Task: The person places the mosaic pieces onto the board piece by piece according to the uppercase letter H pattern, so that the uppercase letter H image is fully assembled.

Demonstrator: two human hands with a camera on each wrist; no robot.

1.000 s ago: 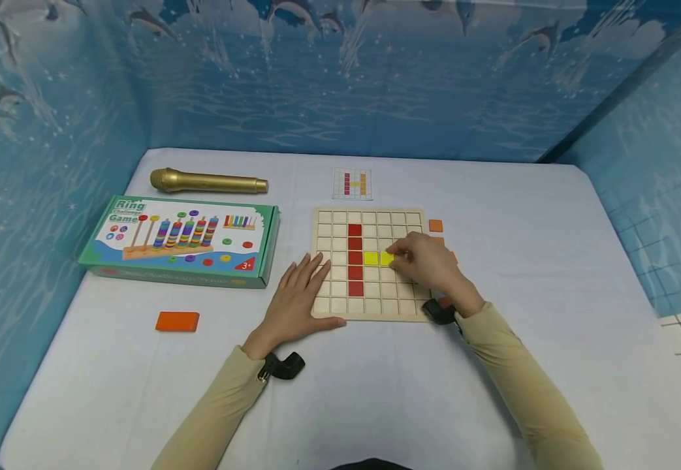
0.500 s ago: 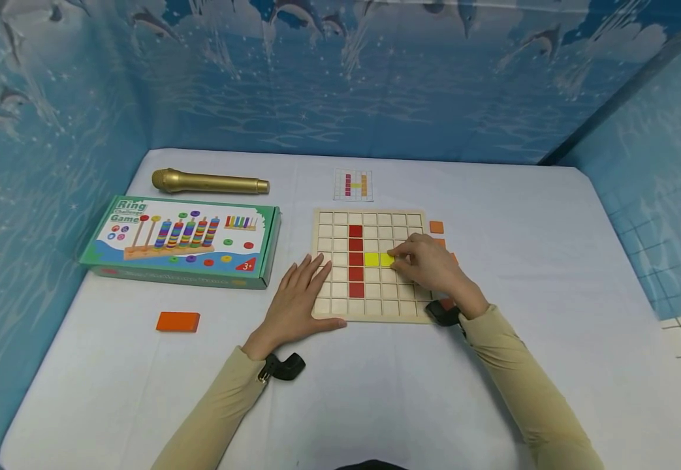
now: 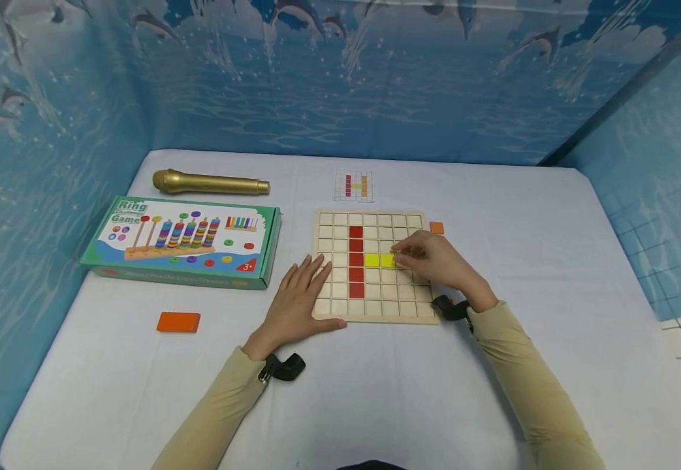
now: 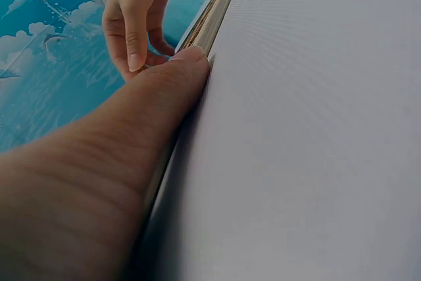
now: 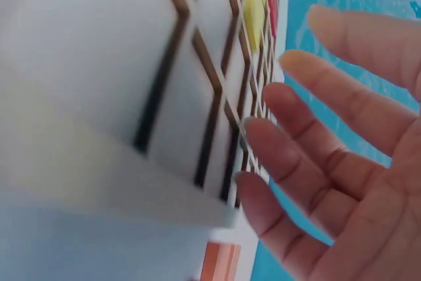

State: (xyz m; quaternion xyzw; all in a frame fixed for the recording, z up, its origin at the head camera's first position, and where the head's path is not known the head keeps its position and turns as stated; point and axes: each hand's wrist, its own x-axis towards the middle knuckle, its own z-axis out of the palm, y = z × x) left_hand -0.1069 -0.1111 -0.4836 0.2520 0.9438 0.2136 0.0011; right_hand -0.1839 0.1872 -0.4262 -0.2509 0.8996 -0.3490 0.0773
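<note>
My left hand [image 3: 296,303] rests with spread fingers on the left edge of a pale wooden grid board [image 3: 340,307], its thumb along the front edge. In the left wrist view that thumb [image 4: 164,90] touches the board's rim. Over the board's right half is my right hand [image 3: 440,261], fingertips by the right one of two yellow tiles [image 3: 386,260]. The right wrist view shows that hand's fingers [image 5: 309,136] apart and loosely bent, holding nothing. Left of the yellow tiles runs a column of red tiles [image 3: 356,259].
An orange tile [image 3: 437,228] lies beyond the board's right edge; my right arm hides others there. Behind the board is a pattern card [image 3: 353,185]. To the left are a green game box [image 3: 181,241], a gold microphone [image 3: 211,182] and an orange block [image 3: 178,322].
My right hand has drawn slightly right, off the right yellow tile, leaving more of that tile showing. It now covers more of the orange tiles. The left hand has stayed in place.
</note>
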